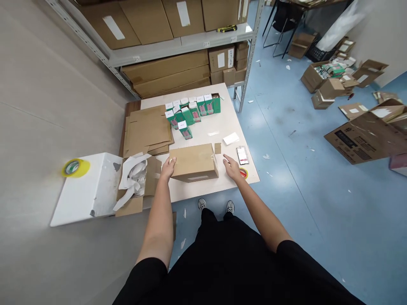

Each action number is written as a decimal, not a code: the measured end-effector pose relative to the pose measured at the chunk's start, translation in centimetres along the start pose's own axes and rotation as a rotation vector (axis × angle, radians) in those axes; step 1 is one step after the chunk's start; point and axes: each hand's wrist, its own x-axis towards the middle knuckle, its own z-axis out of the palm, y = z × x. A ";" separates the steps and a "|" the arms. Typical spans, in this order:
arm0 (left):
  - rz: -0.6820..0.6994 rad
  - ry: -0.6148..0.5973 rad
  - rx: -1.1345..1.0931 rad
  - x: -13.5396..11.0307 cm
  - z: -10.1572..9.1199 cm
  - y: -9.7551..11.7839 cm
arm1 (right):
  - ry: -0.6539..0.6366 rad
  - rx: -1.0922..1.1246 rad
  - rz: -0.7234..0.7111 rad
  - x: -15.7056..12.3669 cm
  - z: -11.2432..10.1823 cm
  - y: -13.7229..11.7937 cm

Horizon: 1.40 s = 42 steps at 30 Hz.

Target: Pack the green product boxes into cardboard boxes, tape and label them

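Observation:
A closed brown cardboard box [193, 161] lies lengthwise near the front edge of the white table [203, 191]. My left hand [168, 168] grips its left end, with the thumb on the upper edge and the other fingers out of sight. Just off the box's right end is my right hand [232, 168], fingers apart and nothing visible in them. Beside that hand are a small brown cardboard piece [218, 148], a phone-like item [242, 155] with a blurred face, and a tape roll [243, 173] partly under the wrist. A folded white paper [231, 138] lies farther back.
Several green-and-white small boxes [208, 104] stand at the table's back. Flattened cardboard [148, 129] is stacked left, near an open carton [152, 177] with crumpled paper. Yellow tape [75, 167] sits on a white block [82, 190]. A loaded shelf [187, 42] borders the back.

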 end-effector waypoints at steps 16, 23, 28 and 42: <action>0.045 -0.076 -0.229 -1.6 0.3 1.0 | -0.135 -0.258 0.272 4.4 3.9 -10.7; 0.236 -0.087 -0.368 -4.0 -0.9 -1.1 | 0.255 -0.033 0.238 2.8 3.3 -9.7; 0.256 -0.099 -0.292 -5.0 0.9 -4.8 | 0.222 -0.036 0.359 0.5 7.0 -6.1; 0.163 -0.095 -0.043 -0.7 2.1 -6.7 | 0.117 -0.253 0.335 1.0 12.6 -4.7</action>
